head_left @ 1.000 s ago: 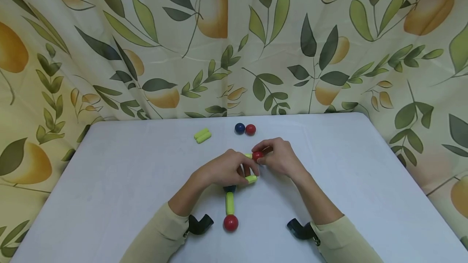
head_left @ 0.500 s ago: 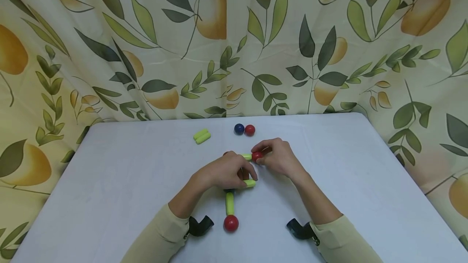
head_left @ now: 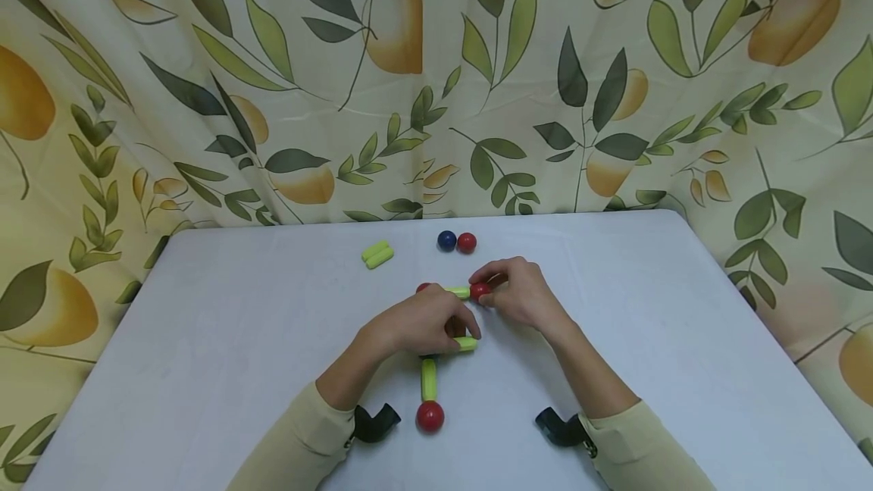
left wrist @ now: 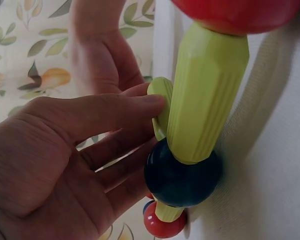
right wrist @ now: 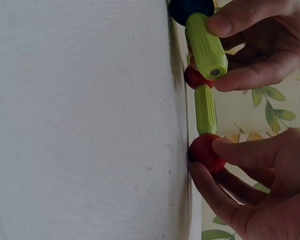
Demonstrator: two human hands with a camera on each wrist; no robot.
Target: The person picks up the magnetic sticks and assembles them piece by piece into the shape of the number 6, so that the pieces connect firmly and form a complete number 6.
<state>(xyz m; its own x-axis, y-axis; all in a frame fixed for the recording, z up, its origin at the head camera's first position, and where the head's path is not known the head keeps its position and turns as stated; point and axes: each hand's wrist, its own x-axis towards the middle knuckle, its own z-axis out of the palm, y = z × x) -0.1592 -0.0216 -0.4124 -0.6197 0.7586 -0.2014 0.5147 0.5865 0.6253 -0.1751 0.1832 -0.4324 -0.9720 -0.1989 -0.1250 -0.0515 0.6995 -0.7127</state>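
Note:
My left hand (head_left: 423, 320) pinches a yellow-green ribbed rod (right wrist: 208, 47) between thumb and fingers. One end of that rod meets a dark blue ball (left wrist: 182, 175); the other end is free and shows a small round metal spot. A second rod (head_left: 428, 379) runs from the blue ball towards the near side, ending at a red ball (head_left: 430, 417). My right hand (head_left: 521, 292) holds another red ball (right wrist: 207, 152) in its fingertips. From it a rod (right wrist: 206, 110) leads to a further red ball (head_left: 423, 287), partly hidden behind my left hand.
Two loose yellow-green rods (head_left: 377, 254) lie side by side at the back of the white table (head_left: 259, 339). Right of them, a blue ball (head_left: 446, 241) and a red ball (head_left: 467, 242) sit together. A patterned curtain (head_left: 518, 97) hangs behind the table's far edge.
My left hand has shifted slightly towards the near side with its rod, baring part of the red ball behind it. The right hand stays at its red ball.

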